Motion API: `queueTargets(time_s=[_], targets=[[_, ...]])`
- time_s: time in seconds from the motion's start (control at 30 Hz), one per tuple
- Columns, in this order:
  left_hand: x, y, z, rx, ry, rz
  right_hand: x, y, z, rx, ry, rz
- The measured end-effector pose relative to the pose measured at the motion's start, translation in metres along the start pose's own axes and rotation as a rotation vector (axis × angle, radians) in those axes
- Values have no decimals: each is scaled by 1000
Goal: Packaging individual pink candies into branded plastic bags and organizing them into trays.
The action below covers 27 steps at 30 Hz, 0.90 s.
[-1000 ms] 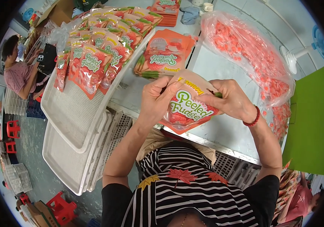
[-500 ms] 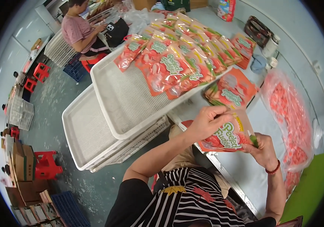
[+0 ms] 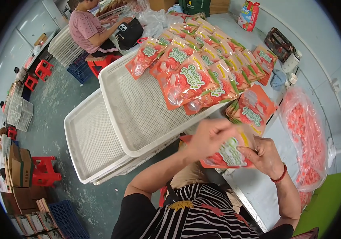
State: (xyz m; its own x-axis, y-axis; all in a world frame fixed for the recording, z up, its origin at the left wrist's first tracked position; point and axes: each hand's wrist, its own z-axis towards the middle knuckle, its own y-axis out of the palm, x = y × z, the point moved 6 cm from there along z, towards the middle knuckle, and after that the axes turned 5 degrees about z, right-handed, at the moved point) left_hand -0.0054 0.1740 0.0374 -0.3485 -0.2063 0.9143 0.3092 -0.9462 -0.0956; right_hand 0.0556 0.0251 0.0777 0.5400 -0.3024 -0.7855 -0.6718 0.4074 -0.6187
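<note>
A pouch (image 3: pixel 231 154) is held in the right hand (image 3: pixel 267 157), with the left hand (image 3: pixel 210 137) placed over its left side. Behind it, a stack of pouches (image 3: pixel 254 111) is set on the table (image 3: pixel 254 187). To the left, a heap of pouches (image 3: pixel 186 81) is carried on the upper tray (image 3: pixel 130 103), a lower tray (image 3: pixel 92 135) partly beneath. To the right, a bag of pieces (image 3: pixel 304 137) is laid.

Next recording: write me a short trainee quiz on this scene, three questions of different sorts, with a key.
1. True or false: the red bracelet is on the person's right wrist.
2. Multiple choice: what lies at the far end of the upper white tray?
A) red stools
B) overlapping printed pouches
C) cardboard boxes
3. Fill in: the right hand grips a printed ____ in front of the person.

Key:
1. True.
2. B.
3. Pouch.
</note>
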Motion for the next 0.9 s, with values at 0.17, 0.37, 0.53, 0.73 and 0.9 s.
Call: queueTargets(time_s=[0.17,0.37,0.53,0.73,0.9], targets=[[-9,-39,7,86,-102,-140,-8,8,16,-14,-48,-102],[-22,-103,24,320,-108,-46,-25,21,71,-31,-262,-82],[-40,-174,27,511,-227,21,-37,39,134,-63,-369,-68],[-60,-205,23,774,225,827,-19,65,263,21,-442,-115],[-155,-185,43,492,111,1160,28,55,308,237,-232,-253]])
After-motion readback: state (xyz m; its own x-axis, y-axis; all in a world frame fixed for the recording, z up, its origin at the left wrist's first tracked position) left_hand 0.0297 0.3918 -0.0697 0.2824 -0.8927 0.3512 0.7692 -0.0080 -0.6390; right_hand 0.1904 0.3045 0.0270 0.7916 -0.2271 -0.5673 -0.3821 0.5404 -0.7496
